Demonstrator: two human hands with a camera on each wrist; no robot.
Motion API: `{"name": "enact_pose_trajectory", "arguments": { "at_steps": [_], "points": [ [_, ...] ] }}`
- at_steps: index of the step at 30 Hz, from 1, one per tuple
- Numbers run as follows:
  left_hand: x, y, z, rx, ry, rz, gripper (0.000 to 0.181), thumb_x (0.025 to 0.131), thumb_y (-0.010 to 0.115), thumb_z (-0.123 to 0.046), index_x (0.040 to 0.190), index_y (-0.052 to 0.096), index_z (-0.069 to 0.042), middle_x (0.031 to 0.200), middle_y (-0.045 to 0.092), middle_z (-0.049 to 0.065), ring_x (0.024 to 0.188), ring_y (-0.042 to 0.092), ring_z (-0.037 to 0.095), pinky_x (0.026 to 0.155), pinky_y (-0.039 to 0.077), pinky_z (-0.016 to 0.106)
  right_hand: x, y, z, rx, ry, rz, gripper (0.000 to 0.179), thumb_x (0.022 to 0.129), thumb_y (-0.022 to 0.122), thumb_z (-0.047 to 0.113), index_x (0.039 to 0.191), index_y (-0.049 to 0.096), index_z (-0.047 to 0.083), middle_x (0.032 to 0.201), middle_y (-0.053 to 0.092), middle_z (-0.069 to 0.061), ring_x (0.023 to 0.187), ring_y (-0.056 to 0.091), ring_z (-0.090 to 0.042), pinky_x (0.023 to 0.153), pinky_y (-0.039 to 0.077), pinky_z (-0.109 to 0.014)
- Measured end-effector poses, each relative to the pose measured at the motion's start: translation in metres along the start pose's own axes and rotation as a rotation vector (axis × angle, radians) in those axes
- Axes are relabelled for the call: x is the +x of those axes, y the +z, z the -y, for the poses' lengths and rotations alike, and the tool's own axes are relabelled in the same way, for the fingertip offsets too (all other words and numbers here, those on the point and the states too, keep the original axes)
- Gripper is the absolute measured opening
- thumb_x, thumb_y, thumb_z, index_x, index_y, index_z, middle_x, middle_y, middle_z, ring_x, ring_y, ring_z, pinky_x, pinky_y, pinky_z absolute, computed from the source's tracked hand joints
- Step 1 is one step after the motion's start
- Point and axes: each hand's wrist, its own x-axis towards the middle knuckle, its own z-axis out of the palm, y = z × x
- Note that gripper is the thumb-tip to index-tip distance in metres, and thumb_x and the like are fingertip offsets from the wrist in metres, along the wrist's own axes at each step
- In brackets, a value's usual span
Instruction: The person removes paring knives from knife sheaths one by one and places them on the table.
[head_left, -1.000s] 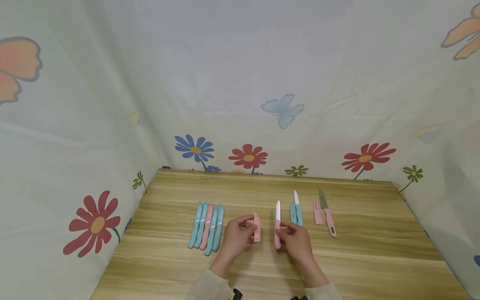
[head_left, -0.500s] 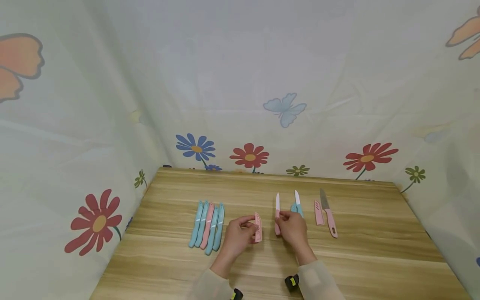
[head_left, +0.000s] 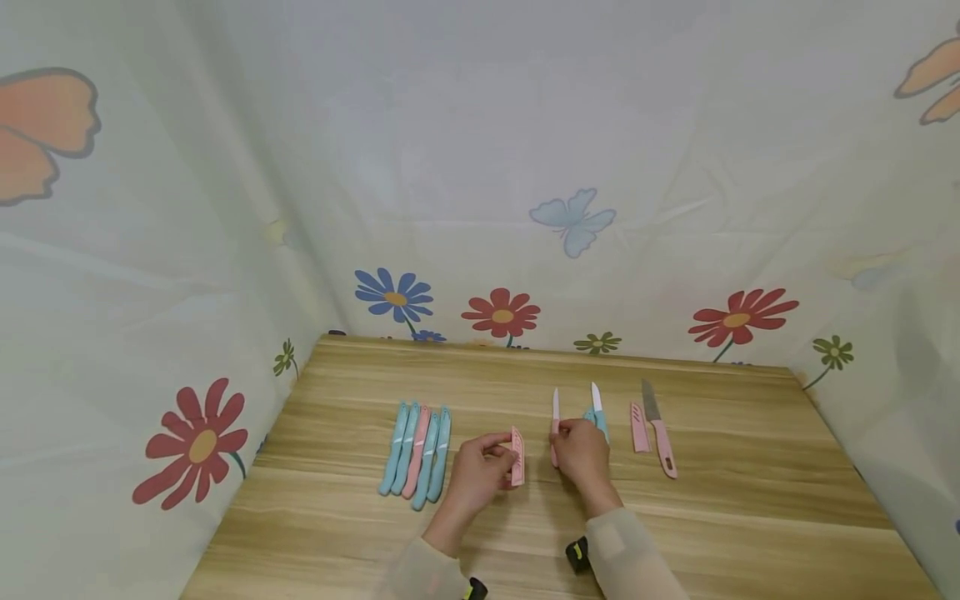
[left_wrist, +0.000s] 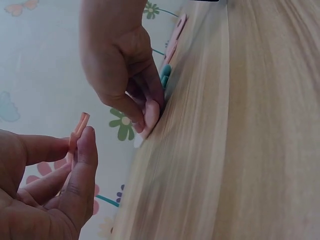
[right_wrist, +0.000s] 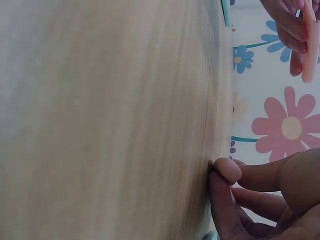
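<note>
My left hand pinches a small pink slotted blade sheath between thumb and fingers, held up off the table, as the left wrist view shows. To its right, my right hand grips the pink handle of a paring knife whose white blade points away from me. In the right wrist view the rounded handle end lies right at the tabletop. Beyond that hand is a teal knife with a white blade, its teal sheath alongside, both partly hidden by the hand.
Farther right lie a larger pink knife with a grey blade and its separate pink sheath. On the left, several sheathed knives form a row, mostly teal with one pink. A flowered curtain rises behind the table's back edge.
My right hand has moved forward with the pink paring knife, covering more of the teal knife and its sheath. My left hand stays nearly in place with the pink sheath.
</note>
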Motion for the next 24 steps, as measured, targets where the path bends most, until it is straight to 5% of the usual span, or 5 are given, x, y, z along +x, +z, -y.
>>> {"name": "enact_pose_trajectory", "arguments": {
  "at_steps": [9,24],
  "points": [
    [0.001,0.001,0.004,0.006,-0.003,-0.003,0.033,0.093,0.071,-0.004,0.126,0.07,0.001,0.092,0.068,0.012,0.06,0.067,0.015,0.061,0.066,0.036,0.007,0.004,-0.001,-0.06,-0.007,-0.017,0.024,0.094,0.066,0.014,0.108,0.078,-0.002,0.104,0.077,-0.022,0.095,0.072,-0.043,0.084,0.058,-0.057],
    [0.007,0.005,0.002,0.038,-0.024,-0.028,0.031,0.094,0.071,-0.005,0.124,0.071,0.0,0.092,0.068,0.01,0.06,0.067,0.014,0.061,0.066,0.035,0.016,0.012,-0.016,-0.116,0.014,-0.019,0.025,0.097,0.067,0.019,0.111,0.076,0.001,0.106,0.076,-0.023,0.093,0.071,-0.041,0.082,0.057,-0.057]
  ]
}}
